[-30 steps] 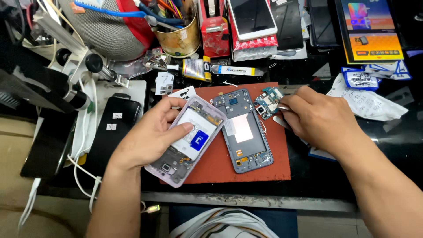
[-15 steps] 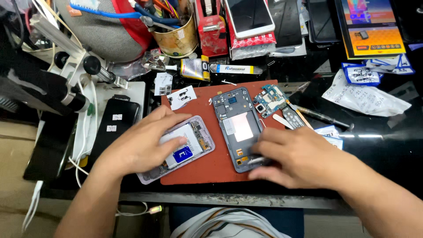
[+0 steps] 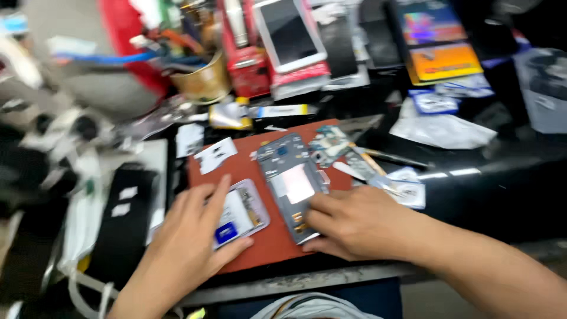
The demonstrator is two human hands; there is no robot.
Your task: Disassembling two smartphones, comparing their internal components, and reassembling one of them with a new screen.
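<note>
My left hand [image 3: 192, 236] lies flat on an opened phone body [image 3: 243, 214] with a white battery, at the left of a red work mat [image 3: 260, 171]. My right hand [image 3: 354, 223] presses its fingers on the near end of a grey phone mid-frame [image 3: 292, 180] lying lengthwise on the mat. A small circuit board [image 3: 328, 145] and small loose parts sit at the mat's far right corner. The picture is blurred by motion.
A black phone [image 3: 124, 218] lies left of the mat, beside a white microscope base [image 3: 71, 136]. Behind the mat stand a brass-coloured tool cup [image 3: 204, 82], a red box with a white phone [image 3: 289, 35], glue tubes [image 3: 260, 112], and paper wrappers [image 3: 443, 127] at right.
The view swung and tilted. My right hand came from the circuit board down to the mid-frame's near end. My left hand slid with the opened phone toward the mat's near left edge.
</note>
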